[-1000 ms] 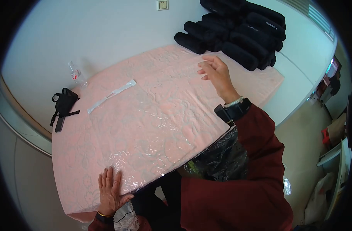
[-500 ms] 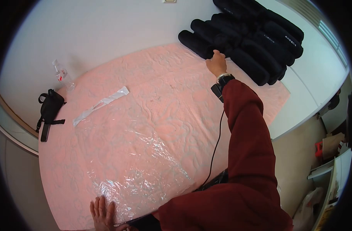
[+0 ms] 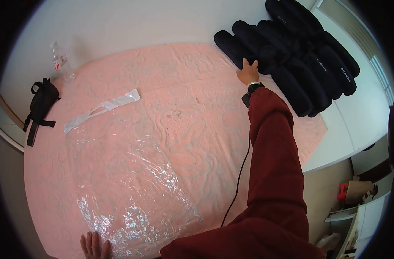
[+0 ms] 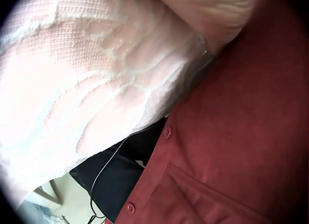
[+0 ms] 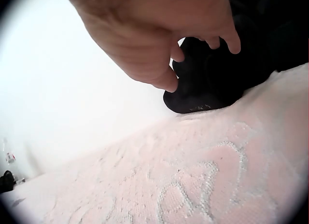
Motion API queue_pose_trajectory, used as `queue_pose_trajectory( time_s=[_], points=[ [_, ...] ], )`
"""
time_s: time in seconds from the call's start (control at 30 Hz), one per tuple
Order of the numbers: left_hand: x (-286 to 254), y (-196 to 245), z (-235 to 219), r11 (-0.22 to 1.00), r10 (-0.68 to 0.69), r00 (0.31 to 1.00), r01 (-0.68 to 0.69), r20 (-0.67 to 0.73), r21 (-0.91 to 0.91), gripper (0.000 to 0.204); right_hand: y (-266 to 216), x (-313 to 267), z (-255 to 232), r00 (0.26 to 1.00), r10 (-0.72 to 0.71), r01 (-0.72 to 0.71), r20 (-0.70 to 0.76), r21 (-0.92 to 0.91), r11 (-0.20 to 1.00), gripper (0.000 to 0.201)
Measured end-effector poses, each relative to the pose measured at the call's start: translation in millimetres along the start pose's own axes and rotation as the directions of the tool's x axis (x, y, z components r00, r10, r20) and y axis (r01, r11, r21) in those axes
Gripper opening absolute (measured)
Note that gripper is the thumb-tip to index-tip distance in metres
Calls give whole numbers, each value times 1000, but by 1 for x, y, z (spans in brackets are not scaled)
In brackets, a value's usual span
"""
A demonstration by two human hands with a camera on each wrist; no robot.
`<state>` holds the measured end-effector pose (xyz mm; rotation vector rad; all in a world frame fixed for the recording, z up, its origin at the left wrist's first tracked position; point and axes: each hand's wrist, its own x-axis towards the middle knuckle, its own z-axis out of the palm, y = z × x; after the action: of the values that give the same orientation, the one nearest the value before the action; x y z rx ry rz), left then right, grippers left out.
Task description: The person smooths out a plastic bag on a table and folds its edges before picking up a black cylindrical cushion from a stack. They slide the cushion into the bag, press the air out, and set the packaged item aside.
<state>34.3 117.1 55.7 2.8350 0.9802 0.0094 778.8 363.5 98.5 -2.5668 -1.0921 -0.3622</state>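
Note:
My right hand [image 3: 249, 72] reaches to the pile at the back right, fingers spread at the near end of a black padded roll [image 3: 228, 46]. In the right wrist view, the thumb and fingertips of the right hand [image 5: 164, 31] overlap the end of that roll [image 5: 198, 96]. It lies on the pink patterned cloth with the others. At the front edge, my left hand [image 3: 94, 246] rests with straight fingers on a clear plastic bag [image 3: 132, 172] spread flat over the cloth. Only part of the left hand [image 4: 212, 12] shows in the left wrist view.
More black rolls [image 3: 322, 64] with white lettering are piled against the wall. A white strip [image 3: 103, 110] tops the plastic bag. A clear bottle [image 3: 63, 67] and a black pouch with straps [image 3: 42, 99] stand at the left. A black cable [image 3: 236, 185] trails from the right wrist across the pink cloth [image 3: 184, 121].
My right hand has moved from above the cloth to the black roll at the back, and its fingers have since spread. The left hand stays on the plastic bag. The head view has shifted.

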Motion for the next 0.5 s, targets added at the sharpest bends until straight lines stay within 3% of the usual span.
queue_pose_trajectory(
  time_s=[0.2,0.33,0.47,0.5],
  points=[
    [-1,-2,2,1000,-10,1000,10,23,-21,92,15,39,38,1000,10,-11,7,81,997,76],
    [-3,-2,0,1000,-18,999,19,45,-24,90,31,61,48,991,32,-13,-133,139,990,74],
    [-2,-3,4,999,-24,999,25,47,-33,88,42,85,70,994,-91,104,-57,323,941,74],
    [-3,-3,5,999,-26,999,27,42,-31,87,36,82,74,987,-140,104,80,349,931,75]
  ],
)
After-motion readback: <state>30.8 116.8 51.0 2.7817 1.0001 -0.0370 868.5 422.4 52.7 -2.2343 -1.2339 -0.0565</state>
